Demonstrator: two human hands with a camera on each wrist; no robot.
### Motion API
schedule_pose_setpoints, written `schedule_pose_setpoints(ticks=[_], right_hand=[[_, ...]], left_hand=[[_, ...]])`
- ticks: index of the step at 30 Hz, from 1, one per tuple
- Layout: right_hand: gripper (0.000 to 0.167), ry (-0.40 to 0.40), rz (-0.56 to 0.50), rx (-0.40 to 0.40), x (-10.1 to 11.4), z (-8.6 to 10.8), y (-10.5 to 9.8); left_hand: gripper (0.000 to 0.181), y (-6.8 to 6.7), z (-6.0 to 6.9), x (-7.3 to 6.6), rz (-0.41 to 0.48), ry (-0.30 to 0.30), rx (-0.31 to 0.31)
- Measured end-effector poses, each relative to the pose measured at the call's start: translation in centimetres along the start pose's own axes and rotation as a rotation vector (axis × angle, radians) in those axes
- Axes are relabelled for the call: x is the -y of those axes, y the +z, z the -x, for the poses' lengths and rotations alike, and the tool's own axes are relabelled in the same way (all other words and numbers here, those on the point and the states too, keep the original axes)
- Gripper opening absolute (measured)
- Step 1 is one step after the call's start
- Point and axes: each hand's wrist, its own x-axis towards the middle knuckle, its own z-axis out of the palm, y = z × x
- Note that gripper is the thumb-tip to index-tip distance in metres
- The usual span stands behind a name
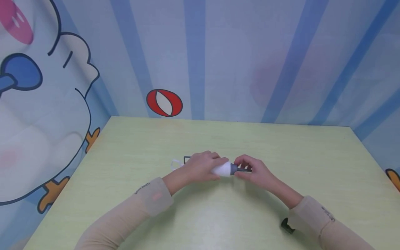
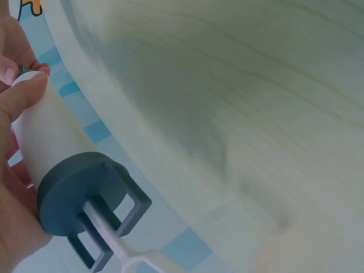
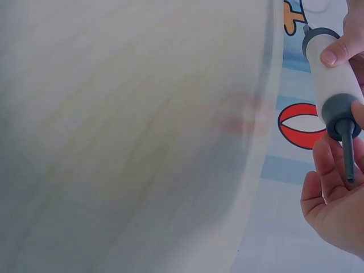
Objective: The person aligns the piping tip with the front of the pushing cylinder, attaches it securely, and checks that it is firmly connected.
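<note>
A large plunger syringe point(image 1: 223, 169) with a white barrel and dark grey ends is held level above the table. My left hand point(image 1: 201, 167) grips its barrel, thumb along the side in the left wrist view. From the grey end cap point(image 2: 68, 196) stick out two square finger loops and a white plunger rod point(image 2: 108, 233). At the other end, my right hand point(image 1: 256, 171) pinches the grey collar point(image 3: 338, 107) with thumb and fingers. The long grey nozzle point(image 3: 348, 153) points toward the right palm. Any contents of the barrel cannot be seen.
Beneath both hands spreads a pale green table point(image 1: 218, 218). Behind it stands a blue striped cartoon backdrop point(image 1: 237, 69). A small black piece point(image 1: 287, 225) juts out beside the right sleeve.
</note>
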Motion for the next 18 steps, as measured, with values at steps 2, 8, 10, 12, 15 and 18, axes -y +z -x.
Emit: schedule_pose_setpoints(ticks=[2, 8, 10, 12, 15, 18], right_hand=[[0.024, 0.01, 0.001, -0.002, -0.03, -0.09, 0.04], [0.023, 0.053, -0.009, 0.029, -0.38, -0.16, 0.0], [0.026, 0.064, -0.004, 0.039, -0.44, -0.15, -0.04], [0.03, 0.065, 0.003, 0.042, -0.46, -0.15, -0.06], [0.035, 0.048, 0.017, 0.03, -0.43, -0.11, -0.07], [0.038, 0.016, 0.017, 0.017, -0.38, -0.06, -0.02]], left_hand=[[0.054, 0.04, 0.02, 0.02, -0.003, 0.0, -0.006], [0.054, 0.04, 0.07, -0.02, -0.002, -0.001, -0.012], [0.054, 0.02, 0.08, -0.04, -0.004, 0.0, -0.011], [0.054, 0.04, 0.08, -0.02, -0.007, 0.001, -0.01], [0.054, 0.09, 0.08, 0.05, -0.009, -0.001, -0.009], [0.054, 0.18, 0.06, 0.15, -0.009, -0.004, -0.007]])
